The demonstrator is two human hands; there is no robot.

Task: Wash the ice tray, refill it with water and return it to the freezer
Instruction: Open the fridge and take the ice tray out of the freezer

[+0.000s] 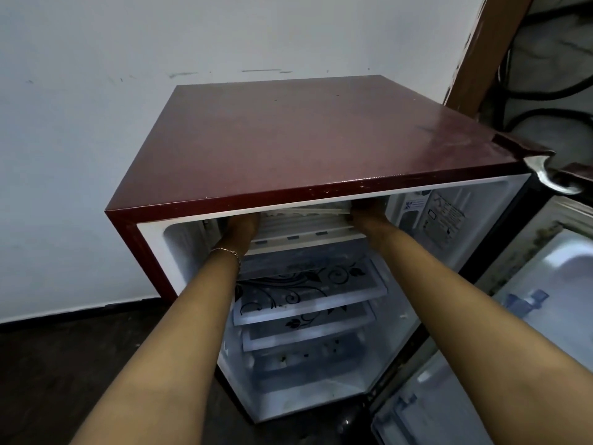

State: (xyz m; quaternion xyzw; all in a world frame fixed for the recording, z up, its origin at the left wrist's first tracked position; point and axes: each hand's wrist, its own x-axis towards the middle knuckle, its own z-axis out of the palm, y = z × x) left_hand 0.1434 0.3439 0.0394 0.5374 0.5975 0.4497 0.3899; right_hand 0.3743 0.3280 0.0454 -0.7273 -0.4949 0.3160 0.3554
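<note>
2 bare forearms reach up from near into the open maroon fridge (288, 139), left hand (242, 224) and right hand (367, 210) at either end of the white ice tray (308, 213) in the top freezer slot, grip hidden, so either fetching or returning, cannot tell.

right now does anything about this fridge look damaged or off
Yes. The maroon fridge top is scuffed, with paint chipped along its front edge, and the open door's gasket looks stained and grimy. Inside, the shelves sit level, nothing spilled.
</note>
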